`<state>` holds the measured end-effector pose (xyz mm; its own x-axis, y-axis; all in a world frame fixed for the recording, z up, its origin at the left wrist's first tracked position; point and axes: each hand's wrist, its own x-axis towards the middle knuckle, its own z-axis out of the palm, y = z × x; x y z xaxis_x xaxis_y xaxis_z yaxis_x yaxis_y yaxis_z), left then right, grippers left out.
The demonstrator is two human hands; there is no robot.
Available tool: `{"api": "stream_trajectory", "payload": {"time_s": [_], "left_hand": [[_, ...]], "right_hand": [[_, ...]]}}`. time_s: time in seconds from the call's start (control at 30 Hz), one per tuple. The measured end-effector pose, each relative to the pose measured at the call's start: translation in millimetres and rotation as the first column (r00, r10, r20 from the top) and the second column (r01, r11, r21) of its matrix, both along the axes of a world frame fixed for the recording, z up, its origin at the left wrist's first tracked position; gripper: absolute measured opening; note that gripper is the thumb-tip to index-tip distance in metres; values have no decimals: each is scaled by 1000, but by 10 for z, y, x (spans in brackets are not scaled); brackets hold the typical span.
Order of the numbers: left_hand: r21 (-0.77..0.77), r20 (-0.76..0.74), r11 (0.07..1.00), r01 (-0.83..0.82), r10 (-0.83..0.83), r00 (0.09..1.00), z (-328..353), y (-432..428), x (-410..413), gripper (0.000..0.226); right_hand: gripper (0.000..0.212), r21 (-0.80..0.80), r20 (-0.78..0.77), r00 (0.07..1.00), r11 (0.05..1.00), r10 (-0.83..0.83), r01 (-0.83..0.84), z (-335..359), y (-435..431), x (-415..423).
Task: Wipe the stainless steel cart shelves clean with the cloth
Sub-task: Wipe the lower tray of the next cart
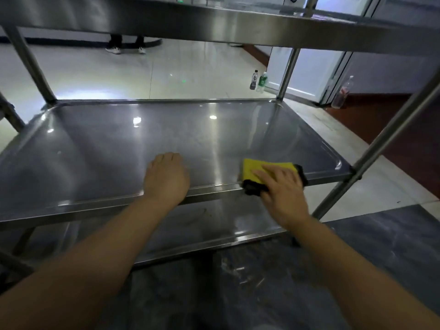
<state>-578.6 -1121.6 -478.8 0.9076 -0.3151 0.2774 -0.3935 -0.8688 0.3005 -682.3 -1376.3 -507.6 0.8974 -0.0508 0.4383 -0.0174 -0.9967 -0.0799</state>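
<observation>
Pale shiny floor tiles (166, 75) far back, darker tiles (381, 246) up close. Over both, a steel cart with three shelves: top shelf (238, 22) overhead, middle shelf (107, 144) wide and bright with little spots of light, bottom shelf (214, 225) just under it.

On the middle shelf, at its front rim and toward the right corner, a yellow cloth (266, 163) with a black edge. Right hand (283, 189) flat on top of the cloth, fingers stretched out and spread, pressing down, not curled round it. Left hand (166, 179) on the same shelf near the front rim, apart from the cloth, fingers tucked under like a loose fist, holding nothing. Both arms bare, reaching in from the front.

On the pale floor behind the cart, a dark bottle (254, 79) and a green bottle (262, 82) side by side. Farther right, by a doorway, a clear bottle (342, 94). Far off at the back, the shoes (113, 50) of another person.
</observation>
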Motion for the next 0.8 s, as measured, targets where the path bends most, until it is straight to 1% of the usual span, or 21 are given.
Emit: {"api": "stream_trajectory", "payload": {"time_s": [0.03,0.1,0.17,0.23,0.3,0.37,0.43,0.5,0.57,0.63,0.7,0.8], "left_hand": [[-19,11,1000,-17,17,1000,-40,-76,-15,31],[-41,84,998,-37,41,996,-115,-125,-37,27],[-38,121,997,-60,64,991,-161,-125,-42,31],[-12,97,997,-71,71,993,-178,-147,-29,33],[-15,82,997,-76,77,994,-178,-172,-12,32],[-26,75,997,-77,79,994,-173,-189,-13,31],[-43,56,995,-92,94,994,-161,-190,-15,33],[-56,22,992,-112,113,993,-127,-205,-20,37],[-60,-11,988,-143,142,990,-85,-225,-30,40],[-48,-46,985,-165,163,986,-51,-239,-53,50],[-27,-47,985,-171,169,984,-19,-251,-78,54],[-5,-40,987,-163,162,986,6,-263,-103,52]], "right_hand": [[51,9,-26,998,998,-57,57,19,-304,-48],[55,24,-95,984,988,-151,154,79,-825,-122],[63,48,-160,963,972,-218,228,143,-1136,-167],[69,68,-181,949,959,-259,275,193,-1164,-164],[72,67,-198,935,947,-294,313,199,-967,-116],[69,33,-214,950,970,-227,239,185,-600,-25],[66,-4,-213,972,995,-94,95,178,-121,154],[68,-23,-275,961,999,32,-40,217,337,372],[57,-8,-364,924,992,114,-126,265,632,578],[53,2,-429,888,984,163,-180,300,687,707],[54,-9,-435,883,980,176,-200,296,533,731],[55,-25,-432,895,990,115,-140,284,27,687]]}}
